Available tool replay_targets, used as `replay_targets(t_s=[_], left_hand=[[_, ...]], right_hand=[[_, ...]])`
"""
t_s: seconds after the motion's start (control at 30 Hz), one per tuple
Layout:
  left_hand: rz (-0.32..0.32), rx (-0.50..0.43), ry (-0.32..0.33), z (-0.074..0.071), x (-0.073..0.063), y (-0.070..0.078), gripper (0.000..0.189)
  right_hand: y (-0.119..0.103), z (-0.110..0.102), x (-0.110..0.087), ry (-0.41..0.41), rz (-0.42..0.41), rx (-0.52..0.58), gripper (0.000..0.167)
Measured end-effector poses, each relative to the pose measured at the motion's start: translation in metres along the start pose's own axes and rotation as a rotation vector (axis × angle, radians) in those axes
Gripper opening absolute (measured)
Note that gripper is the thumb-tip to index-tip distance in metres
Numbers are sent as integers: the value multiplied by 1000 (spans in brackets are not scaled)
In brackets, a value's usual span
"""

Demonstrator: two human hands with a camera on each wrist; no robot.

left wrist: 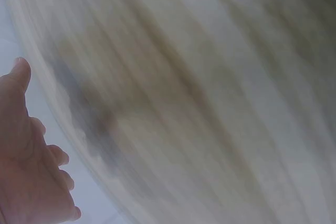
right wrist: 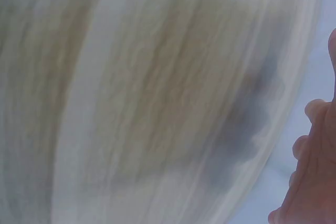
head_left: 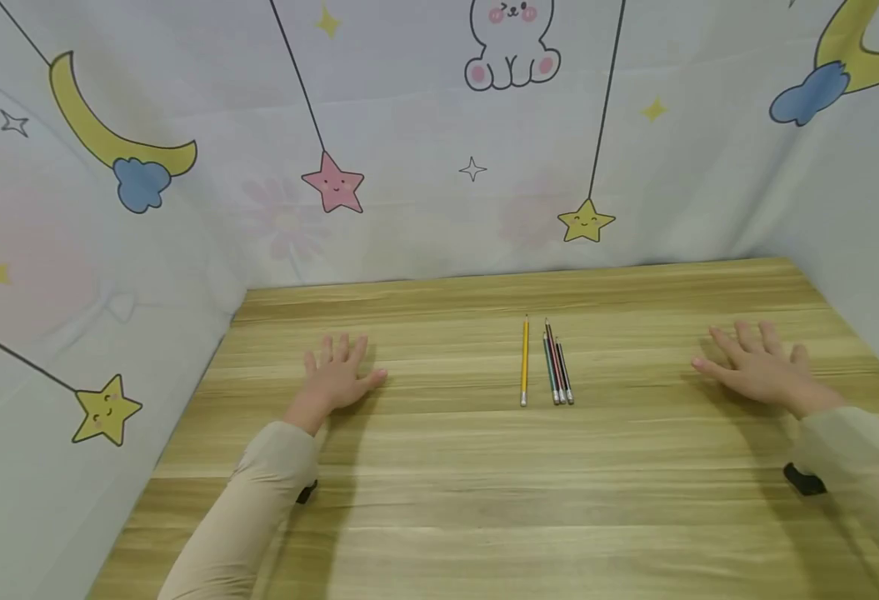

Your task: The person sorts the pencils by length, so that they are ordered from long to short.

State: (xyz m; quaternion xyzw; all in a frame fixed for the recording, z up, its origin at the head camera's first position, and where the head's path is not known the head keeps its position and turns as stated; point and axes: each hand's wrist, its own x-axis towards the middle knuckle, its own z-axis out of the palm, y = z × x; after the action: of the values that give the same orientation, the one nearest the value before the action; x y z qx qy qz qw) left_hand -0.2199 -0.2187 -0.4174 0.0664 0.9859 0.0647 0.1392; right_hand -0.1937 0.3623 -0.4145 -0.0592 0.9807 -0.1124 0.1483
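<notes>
In the head view a yellow pencil (head_left: 525, 362) lies on the wooden table, its white end toward me. Just right of it is a close group of dark-barrelled pencils (head_left: 556, 367), several of them side by side, their tips pointing away. My left hand (head_left: 337, 379) is well to the left of the pencils, palm down with fingers spread, holding nothing. Far to their right, my right hand (head_left: 760, 371) is likewise spread and holds nothing. Each wrist view shows its hand, the left (left wrist: 31, 166) and the right (right wrist: 315, 166), at the frame's edge above the tabletop.
The wood-grained table (head_left: 469, 500) ends at a white cloth backdrop (head_left: 424, 233) printed with moons and stars. More cloth (head_left: 49, 500) hangs along the left side and the right. A black wrist device (head_left: 804, 479) shows under the right sleeve.
</notes>
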Motion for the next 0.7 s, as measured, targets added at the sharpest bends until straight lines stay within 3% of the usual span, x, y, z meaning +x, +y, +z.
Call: replay_targets(t_s=[0.7], left_hand=[[80,43,5,3,10,44,77]], right_hand=[[-42,-4,12,25,-71,-9,81]])
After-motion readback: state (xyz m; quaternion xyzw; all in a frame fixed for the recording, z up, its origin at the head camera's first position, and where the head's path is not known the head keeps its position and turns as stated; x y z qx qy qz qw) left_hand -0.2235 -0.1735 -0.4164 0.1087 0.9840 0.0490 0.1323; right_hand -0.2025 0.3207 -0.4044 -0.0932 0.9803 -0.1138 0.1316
